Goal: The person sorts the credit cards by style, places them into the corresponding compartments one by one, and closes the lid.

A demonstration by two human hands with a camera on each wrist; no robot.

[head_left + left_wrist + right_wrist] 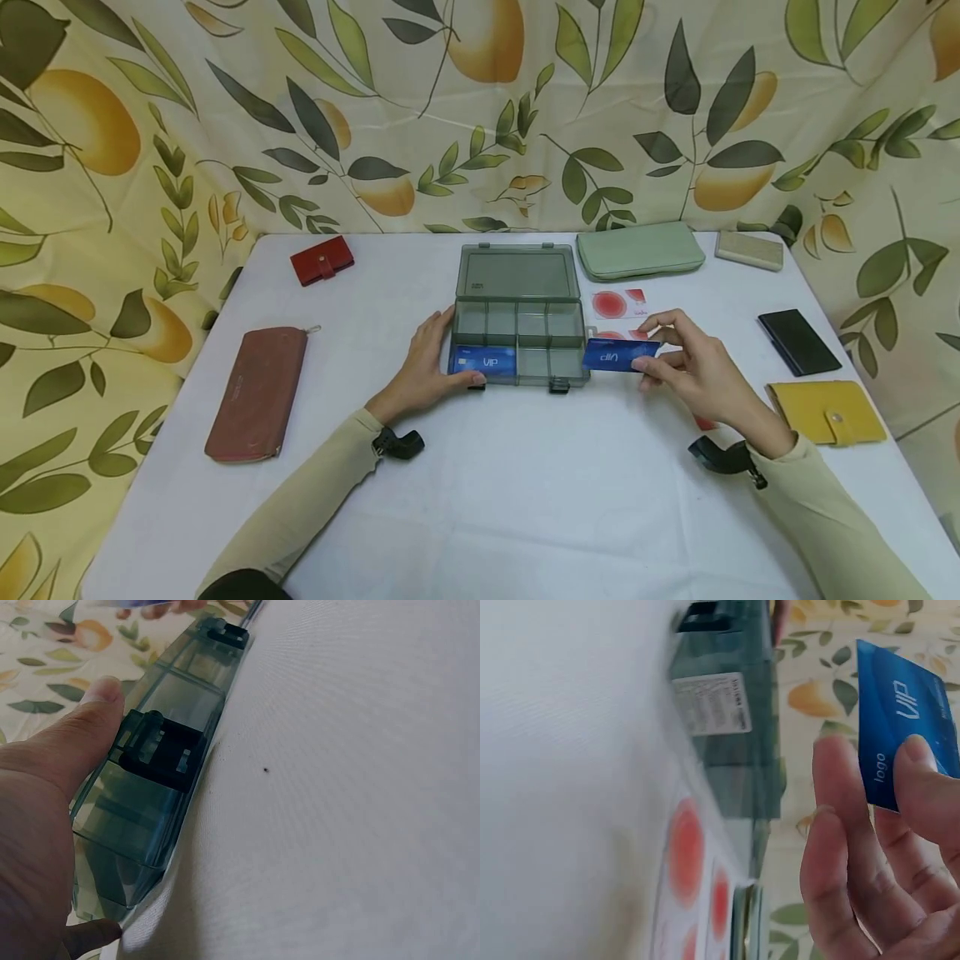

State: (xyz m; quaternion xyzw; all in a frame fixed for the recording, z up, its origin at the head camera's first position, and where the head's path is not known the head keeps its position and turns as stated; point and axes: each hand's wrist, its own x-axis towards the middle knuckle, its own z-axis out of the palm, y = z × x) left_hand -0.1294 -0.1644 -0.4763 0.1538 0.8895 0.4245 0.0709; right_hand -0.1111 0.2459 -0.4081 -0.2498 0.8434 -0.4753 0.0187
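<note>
A clear grey plastic box point(519, 333) sits open in the middle of the white counter point(495, 492), its lid point(517, 272) laid back flat toward the patterned curtain point(480, 108). The box is split into small compartments, and a blue card marked VIP point(483, 362) lies in the front left one.

The left hand point(432, 367) rests against the left front corner of the box, fingers fairly straight along its side and the thumb lying on the front edge beside a dark latch point(160, 748). It steadies the box without gripping it.

The right hand point(686, 362) pinches a second blue card point(619, 354) between thumb and fingers. This card is held just at the right end of the box, above the counter, level with the front row of compartments. In the right wrist view its face reads VIP, with fingertips point(922, 761) over its lower edge.

Two white cards with red circles point(618, 304) lie on the counter just right of the box, behind the held card. Further back are a pale green wallet point(639, 250) and a small beige case point(748, 250). On the right side lie a black case point(798, 342) and a yellow snap wallet point(825, 411). On the left side lie a small red wallet point(322, 259) and a long reddish-brown pouch point(258, 393).
</note>
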